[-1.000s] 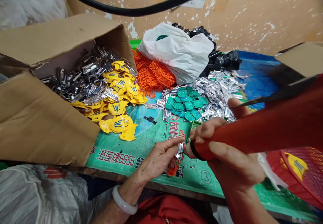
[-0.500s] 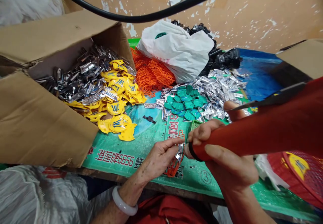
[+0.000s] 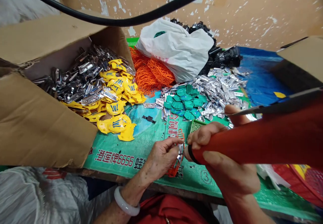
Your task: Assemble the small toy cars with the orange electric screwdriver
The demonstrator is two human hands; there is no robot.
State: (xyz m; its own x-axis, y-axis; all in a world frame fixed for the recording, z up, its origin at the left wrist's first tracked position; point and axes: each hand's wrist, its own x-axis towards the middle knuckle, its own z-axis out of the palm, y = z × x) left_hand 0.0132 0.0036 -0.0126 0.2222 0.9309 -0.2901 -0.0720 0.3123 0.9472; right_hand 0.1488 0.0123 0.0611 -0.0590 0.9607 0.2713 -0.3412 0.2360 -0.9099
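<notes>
My left hand (image 3: pixel 161 156) pinches a small orange plastic frame with a silver piece (image 3: pixel 180 151) on it, just above the green sheet. In my right hand (image 3: pixel 227 163) is a red electric screwdriver (image 3: pixel 242 138), its fingers wrapped round the body. The tool lies nearly level, and its thin tip meets or almost meets the silver piece; exact contact is hard to see. My fingers hide part of the frame. Just beyond the hands stands a small green basket (image 3: pixel 195 126). A small black part (image 3: pixel 148 119) lies on the sheet to the left.
Dark chrome parts and yellow parts (image 3: pixel 117 123) spill from a cardboard box (image 3: pixel 50 123) at left. Orange frames (image 3: pixel 153 75), a white bag (image 3: pixel 176 49), green pieces (image 3: pixel 185 99) and silver pieces (image 3: pixel 219 86) are heaped behind. A black cable (image 3: pixel 131 22) crosses above; a red basket (image 3: pixel 300 187) stands right.
Both hands stay at the same part. The screwdriver's rear end has dipped slightly, and a yellow piece now shows on the blue sheet at right. The view has shifted a little.
</notes>
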